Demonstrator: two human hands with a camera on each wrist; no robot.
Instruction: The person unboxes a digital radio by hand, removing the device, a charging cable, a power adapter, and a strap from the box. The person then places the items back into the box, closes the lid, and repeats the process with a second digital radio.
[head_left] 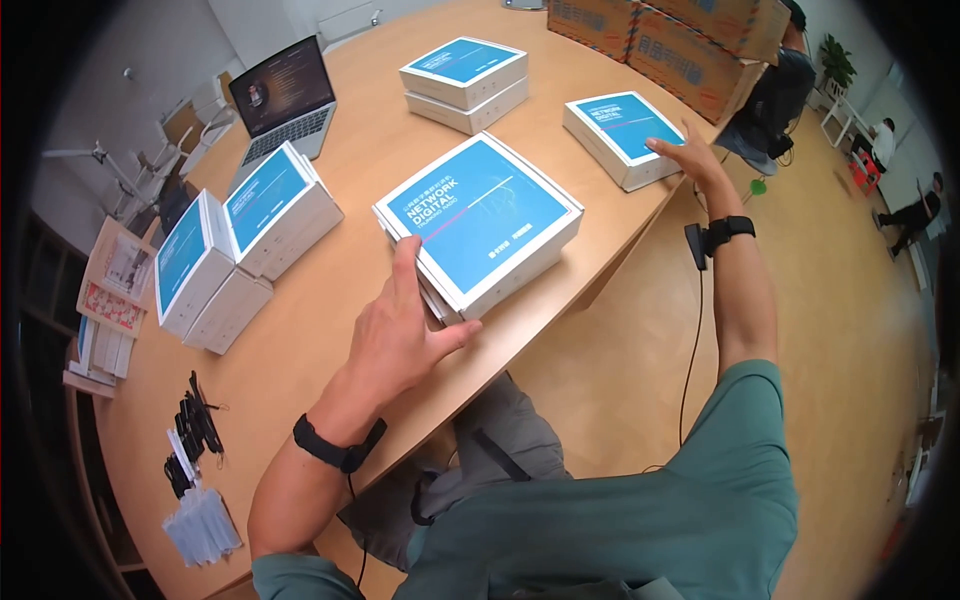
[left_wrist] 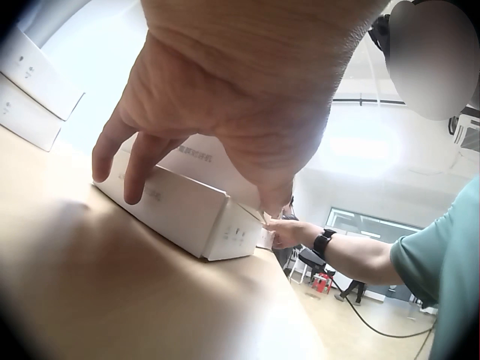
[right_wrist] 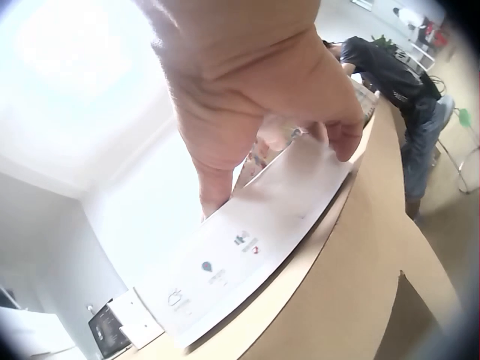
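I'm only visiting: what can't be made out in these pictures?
Inside of the box by the left hand: head view, hidden by its closed lid.
Small print on that box's side: left wrist view, blurred.
Words on the laptop screen: head view, too small.
Tops of the brown cartons: head view, cut off by the upper edge.

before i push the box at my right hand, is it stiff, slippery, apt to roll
The box is probably stiff, judging by its straight edges. Its flat sides make rolling unlikely. The smooth-looking printed top could be slippery.
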